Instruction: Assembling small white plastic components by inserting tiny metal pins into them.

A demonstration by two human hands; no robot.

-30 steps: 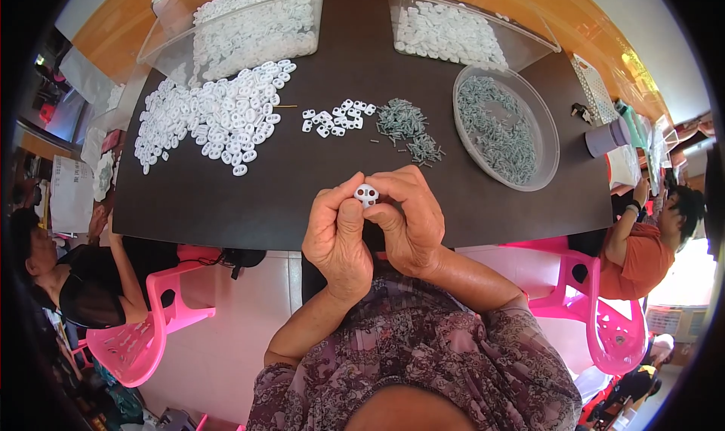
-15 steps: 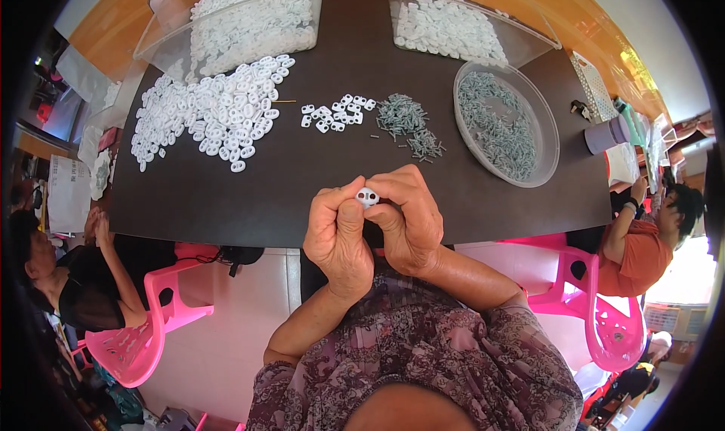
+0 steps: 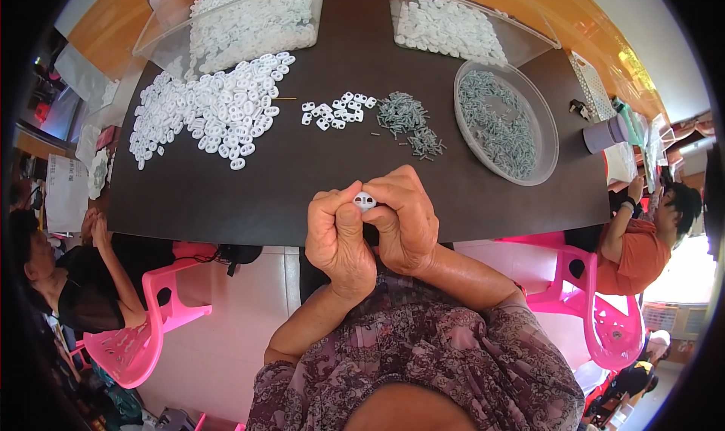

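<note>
A small white plastic piece with two dark holes [image 3: 365, 201] is pinched between both hands, in front of my body near the table's front edge. My left hand [image 3: 339, 238] grips it from the left with thumb and fingers. From the right, my right hand [image 3: 408, 218] presses it, fingers curled and thumb below. Beyond the hands lie a cluster of small white squarish pieces with holes [image 3: 339, 111] and a heap of thin grey-green rod-shaped parts, perhaps springs [image 3: 402, 111]. A wide pile of white oval two-hole pieces [image 3: 234, 117] spreads at the left.
Clear bins of white pieces, one at back left [image 3: 253, 30] and one at back right [image 3: 451, 30], stand on the dark table [image 3: 362, 53]. A round clear tub [image 3: 550, 140] holds more grey-green parts. People sit left [image 3: 91, 295] and right [image 3: 642, 250] on pink chairs.
Both hands still pinch the white piece together, and it seems slightly turned. The view has shifted very slightly; the piles look the same.
</note>
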